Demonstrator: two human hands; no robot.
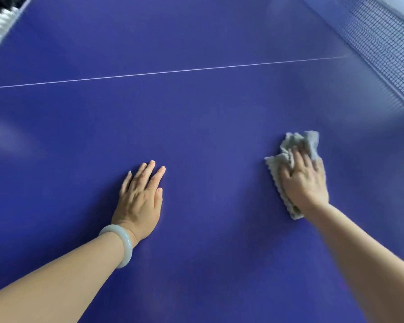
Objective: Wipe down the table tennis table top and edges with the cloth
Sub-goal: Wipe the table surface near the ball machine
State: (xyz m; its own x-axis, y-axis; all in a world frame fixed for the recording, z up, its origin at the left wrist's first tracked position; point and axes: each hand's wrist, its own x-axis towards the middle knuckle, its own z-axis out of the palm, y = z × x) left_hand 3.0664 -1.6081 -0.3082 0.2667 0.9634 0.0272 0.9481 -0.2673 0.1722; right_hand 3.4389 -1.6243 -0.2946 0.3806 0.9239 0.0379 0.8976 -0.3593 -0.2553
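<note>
Blue table tennis table top (196, 117) fills the view, and on its right side sits the crumpled grey cloth (289, 155), pinned under the right hand (304, 180), fingers spread flat, pressing down. Left hand (140, 201) lies palm-down beside it, released, pale jade-coloured bangle (120, 244) on the wrist. Thin white line (173, 71) beyond; black mesh net (383, 50) far right.

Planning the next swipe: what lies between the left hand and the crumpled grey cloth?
Head view: only bare blue table top between left hand and crumpled grey cloth.
</note>
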